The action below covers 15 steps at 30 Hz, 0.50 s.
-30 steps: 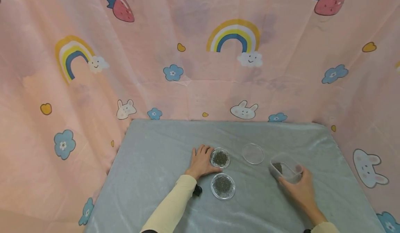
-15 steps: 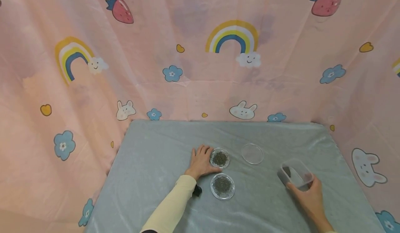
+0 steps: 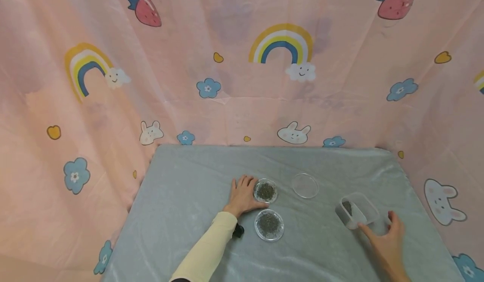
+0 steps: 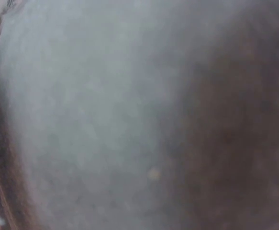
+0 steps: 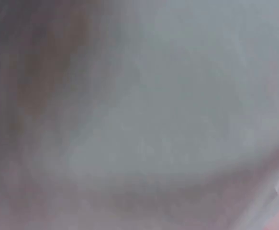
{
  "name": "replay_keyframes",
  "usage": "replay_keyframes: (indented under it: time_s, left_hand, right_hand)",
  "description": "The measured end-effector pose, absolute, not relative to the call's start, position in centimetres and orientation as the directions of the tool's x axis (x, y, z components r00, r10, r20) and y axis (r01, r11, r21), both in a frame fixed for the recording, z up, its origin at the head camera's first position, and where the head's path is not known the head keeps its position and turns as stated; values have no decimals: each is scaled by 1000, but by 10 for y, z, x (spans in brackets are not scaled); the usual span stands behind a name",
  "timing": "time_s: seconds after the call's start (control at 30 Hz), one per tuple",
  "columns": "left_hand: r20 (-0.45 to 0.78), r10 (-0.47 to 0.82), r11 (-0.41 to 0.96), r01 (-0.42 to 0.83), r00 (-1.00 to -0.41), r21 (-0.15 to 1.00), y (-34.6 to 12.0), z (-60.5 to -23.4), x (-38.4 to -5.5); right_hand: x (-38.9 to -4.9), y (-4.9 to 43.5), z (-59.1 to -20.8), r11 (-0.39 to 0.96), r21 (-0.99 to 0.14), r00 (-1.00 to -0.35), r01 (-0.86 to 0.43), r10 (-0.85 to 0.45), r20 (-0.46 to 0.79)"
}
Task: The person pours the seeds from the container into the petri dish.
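Left hand [image 3: 243, 198] spans far dish [image 3: 266, 191], grip indeterminate | Right hand [image 3: 387, 241] beside tub [image 3: 345, 218], fingers wide | Wrist views blurred

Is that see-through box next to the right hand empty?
Not empty: the see-through box has a patch of dark stuff showing inside, towards its left end.

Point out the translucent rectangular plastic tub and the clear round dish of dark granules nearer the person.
Translucent rectangular plastic tub [image 3: 345, 217], head view, on its left outer wall.
Nearer clear round dish of dark granules [image 3: 269, 238], head view, on its near rim.
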State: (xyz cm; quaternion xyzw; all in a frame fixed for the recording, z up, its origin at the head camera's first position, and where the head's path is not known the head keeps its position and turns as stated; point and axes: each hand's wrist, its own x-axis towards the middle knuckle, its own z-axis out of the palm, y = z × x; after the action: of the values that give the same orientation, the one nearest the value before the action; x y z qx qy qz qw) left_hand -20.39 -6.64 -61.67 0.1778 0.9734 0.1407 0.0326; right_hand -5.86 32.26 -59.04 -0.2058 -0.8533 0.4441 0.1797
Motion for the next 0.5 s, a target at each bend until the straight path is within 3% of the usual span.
replay_keyframes:
  time_s: [0.23, 0.33, 0.5]
  left_hand:
    - [-22, 354, 895, 332, -935, 296, -68, -617, -204]
    - [-22, 357, 895, 335, -934, 296, -68, -618, -204]
    - [-17, 360, 892, 338, -933, 299, -68, -618, -204]
  right_hand:
    - [-74, 321, -565, 652, -756, -793, 54, 489, 365]
    - [-88, 313, -554, 677, -735, -796, -49, 418, 438]
    - [-114, 288, -541, 666, -728, -837, -159, 300, 457]
